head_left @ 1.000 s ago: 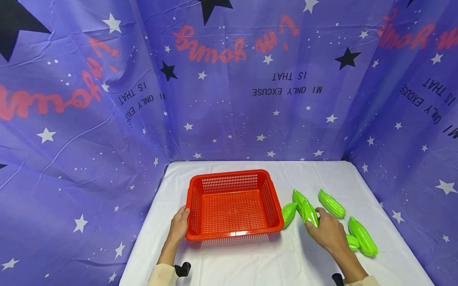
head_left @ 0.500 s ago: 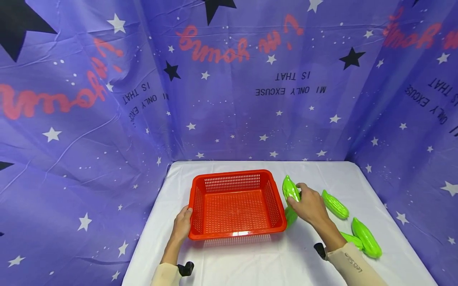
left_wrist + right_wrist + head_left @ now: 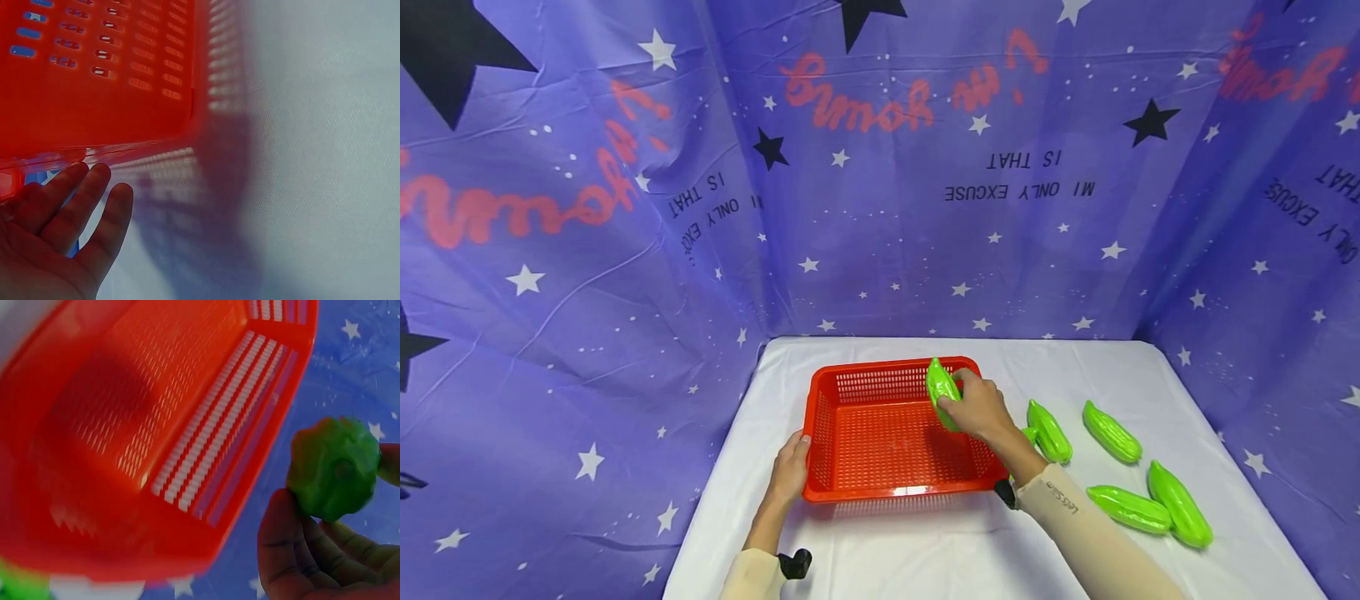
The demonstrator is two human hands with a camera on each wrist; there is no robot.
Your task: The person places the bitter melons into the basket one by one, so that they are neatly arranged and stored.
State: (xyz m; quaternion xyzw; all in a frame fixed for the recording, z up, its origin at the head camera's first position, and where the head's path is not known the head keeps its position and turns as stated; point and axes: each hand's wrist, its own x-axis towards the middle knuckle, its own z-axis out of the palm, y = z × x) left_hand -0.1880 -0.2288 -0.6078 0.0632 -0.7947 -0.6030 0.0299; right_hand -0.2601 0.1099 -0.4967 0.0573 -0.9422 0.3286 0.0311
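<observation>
A red plastic basket (image 3: 891,496) with slotted walls sits on the white table. My left hand (image 3: 790,471) grips its left rim, thumb on top; in the left wrist view the fingers (image 3: 103,215) lie against the outside of the wall. My right hand (image 3: 983,407) holds a shiny, bright green bitter melon (image 3: 942,390) over the basket's right part, pointed tip up and away from me. In the right wrist view the melon's rounded end (image 3: 334,469) shows between thumb and fingers, above the rim. The basket's inside shows no melons.
Right of the basket lie several more green bitter melons: one (image 3: 1049,432) near my right forearm, one (image 3: 1112,432) farther back, and two touching (image 3: 1127,508) nearer the front. Another is partly hidden behind my right wrist. Starry purple cloth (image 3: 940,250) walls the table.
My right hand has picked up a bitter melon from the table and carried it left, over the basket. The left hand has stayed on the rim. The view has shifted slightly.
</observation>
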